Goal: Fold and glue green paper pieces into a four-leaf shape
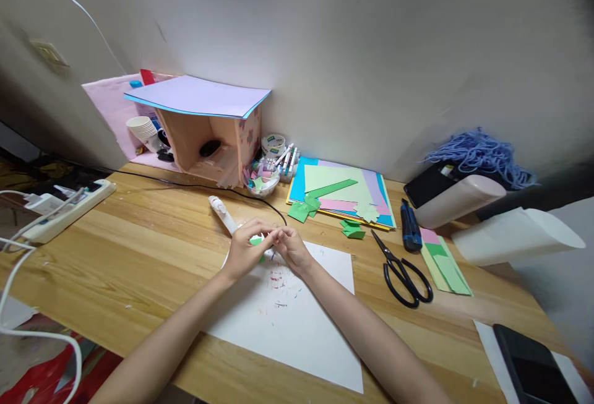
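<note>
My left hand (250, 246) and my right hand (294, 250) meet above a white sheet of paper (320, 336) marked with coloured pen strokes. Both are closed, thumbs and fingers pinched together at the tips. Whatever is between the fingertips is too small or hidden to make out. Bits of green paper (262, 259) show under and through the gap in my left hand; I cannot tell whether they are held or lie on the sheet. Just beyond my left hand lies a white glue gun (221, 213), partly covered by that hand, with a black cord near it.
Behind stand an open box (180, 138) and a bowl of paper scraps (262, 184). Coloured paper (334, 175) and folded green pieces (352, 229) lie beyond my hands. Rightward are black scissors (403, 274), a utility knife (411, 224), paper strips (448, 268), a phone (533, 361). A power strip (69, 212) lies left.
</note>
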{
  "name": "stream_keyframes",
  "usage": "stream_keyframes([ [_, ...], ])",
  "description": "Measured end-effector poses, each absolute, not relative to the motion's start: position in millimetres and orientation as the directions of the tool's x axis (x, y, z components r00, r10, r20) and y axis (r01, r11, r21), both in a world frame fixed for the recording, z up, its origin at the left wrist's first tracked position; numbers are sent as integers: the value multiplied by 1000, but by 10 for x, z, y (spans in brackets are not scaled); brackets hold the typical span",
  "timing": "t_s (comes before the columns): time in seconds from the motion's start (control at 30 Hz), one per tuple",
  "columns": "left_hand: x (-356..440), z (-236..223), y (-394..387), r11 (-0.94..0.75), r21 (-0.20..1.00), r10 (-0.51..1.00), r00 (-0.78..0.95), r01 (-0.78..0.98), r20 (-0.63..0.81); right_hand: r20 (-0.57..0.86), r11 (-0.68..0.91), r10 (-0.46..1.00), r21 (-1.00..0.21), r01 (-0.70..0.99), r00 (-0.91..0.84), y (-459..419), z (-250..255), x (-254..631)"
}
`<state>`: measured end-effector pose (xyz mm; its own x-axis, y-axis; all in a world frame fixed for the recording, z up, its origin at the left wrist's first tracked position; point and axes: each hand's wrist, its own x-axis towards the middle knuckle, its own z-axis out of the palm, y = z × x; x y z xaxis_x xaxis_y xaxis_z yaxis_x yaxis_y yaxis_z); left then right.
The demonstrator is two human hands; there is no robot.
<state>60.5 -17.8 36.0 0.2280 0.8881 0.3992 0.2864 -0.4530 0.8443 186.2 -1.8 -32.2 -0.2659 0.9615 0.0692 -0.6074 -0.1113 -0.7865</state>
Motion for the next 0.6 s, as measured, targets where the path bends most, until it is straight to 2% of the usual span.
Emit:
stream_keyframes([
  [0.17,547,394,-146,-461,839,879,279,290,386,35,-142,962,-786,-601,-273,-20,-285,1867],
  [0.4,469,414,-98,-551,749,827,361,368,430,17,-151,955,-829,-539,-295,-29,-242,1862],
  [0.6,545,285,-93,-405,856,907,257,320,334,12,-138,965,-827,-545,-262,-23,-251,1859],
])
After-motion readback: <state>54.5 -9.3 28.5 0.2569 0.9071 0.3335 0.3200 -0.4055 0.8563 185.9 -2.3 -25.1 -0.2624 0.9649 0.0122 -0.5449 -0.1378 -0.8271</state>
